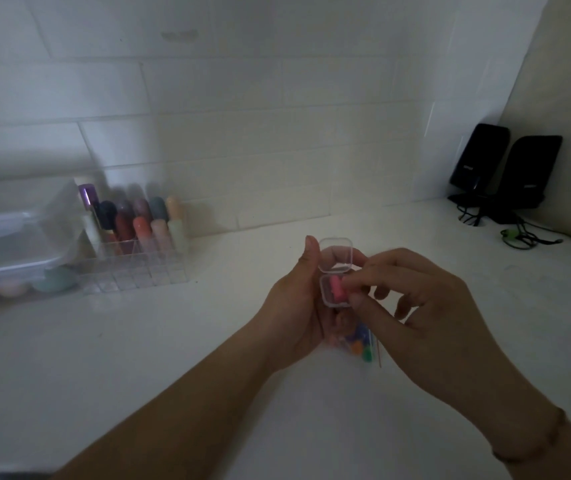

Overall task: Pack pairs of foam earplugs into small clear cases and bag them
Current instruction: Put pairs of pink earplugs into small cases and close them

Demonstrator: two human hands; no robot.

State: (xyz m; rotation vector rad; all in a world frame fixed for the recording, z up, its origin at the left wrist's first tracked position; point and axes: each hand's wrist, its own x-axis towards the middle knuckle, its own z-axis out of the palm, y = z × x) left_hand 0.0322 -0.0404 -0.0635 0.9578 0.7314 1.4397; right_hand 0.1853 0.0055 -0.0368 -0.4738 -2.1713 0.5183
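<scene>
While both hands (298, 306) grip a clear case (335, 271), white counter (138, 358) meets tiled wall (242, 116).

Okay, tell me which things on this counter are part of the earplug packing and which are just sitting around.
Part of the job:
- small clear case, lid open, in the left hand
- pink earplug in the case, right hand at it
- bag of coloured earplugs under the hands

Just lying about:
- clear organiser of lipsticks
- lidded plastic tub
- two black speakers with cables
</scene>
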